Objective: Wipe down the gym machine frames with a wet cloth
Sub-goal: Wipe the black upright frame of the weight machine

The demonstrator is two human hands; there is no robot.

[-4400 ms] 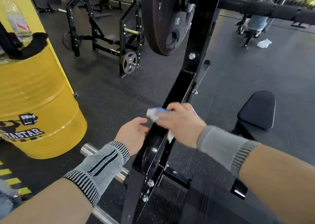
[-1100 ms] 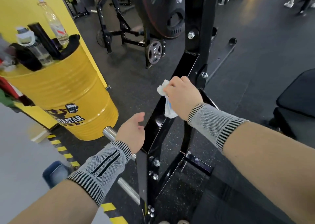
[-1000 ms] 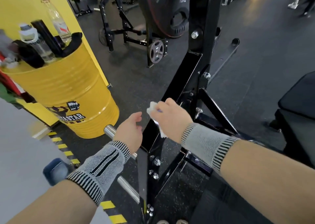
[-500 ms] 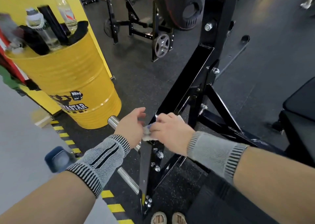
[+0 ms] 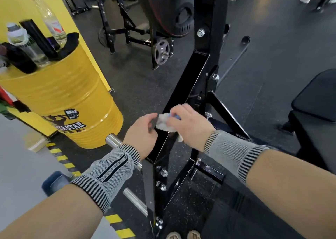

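The right hand [image 5: 189, 124] curls around the white cloth [image 5: 164, 123], pressing it on the black slanted frame bar [image 5: 183, 86], left hand [image 5: 141, 135] fingers loosely curled just beside; keeping firm flat pressure along the bar's length should clean best.

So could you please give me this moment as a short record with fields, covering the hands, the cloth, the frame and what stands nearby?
right hand: grips the cloth against the slanted black frame bar
left hand: fingers curled beside the cloth; contact with it unclear
cloth: white, with a bit of blue showing
wrists: grey knit supports on both
nearby, left: yellow drum with bottles on top
above: 10KG weight plate
right edge: black padded bench
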